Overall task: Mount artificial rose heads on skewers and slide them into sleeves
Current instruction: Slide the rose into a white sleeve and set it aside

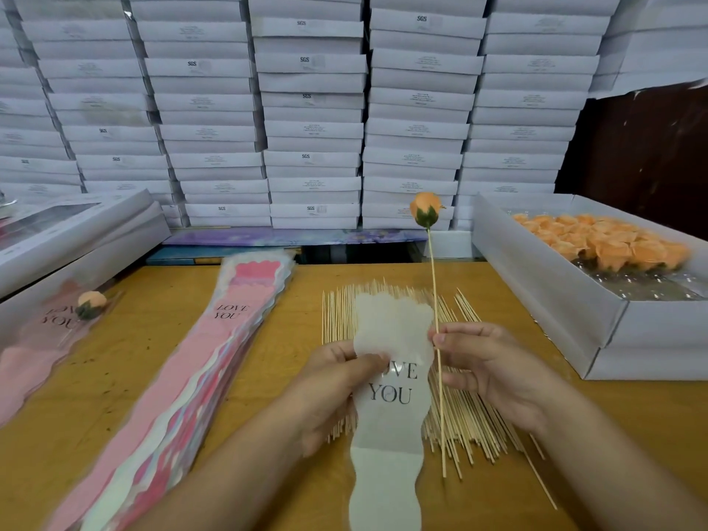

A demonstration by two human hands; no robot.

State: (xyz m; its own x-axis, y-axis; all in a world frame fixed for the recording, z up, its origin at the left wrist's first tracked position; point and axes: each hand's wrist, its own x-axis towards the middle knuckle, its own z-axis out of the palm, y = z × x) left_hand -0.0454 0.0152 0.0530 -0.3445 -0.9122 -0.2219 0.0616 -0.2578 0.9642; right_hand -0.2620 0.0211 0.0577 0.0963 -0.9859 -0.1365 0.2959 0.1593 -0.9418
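Left hand pinches the flimsy, slippery-looking sleeve while right hand pinches the skewer mid-shaft — light, likely top-heavy (rose head upright, aloft) — best gripped low.

wooden skewers, matt sleeve, wood table

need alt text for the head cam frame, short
The left hand grips a white "LOVE YOU" sleeve while the right hand pinches a skewer topped with an orange rose head, beside the sleeve. On the wooden table lie loose skewers, a pink sleeve stack and a box of rose heads.
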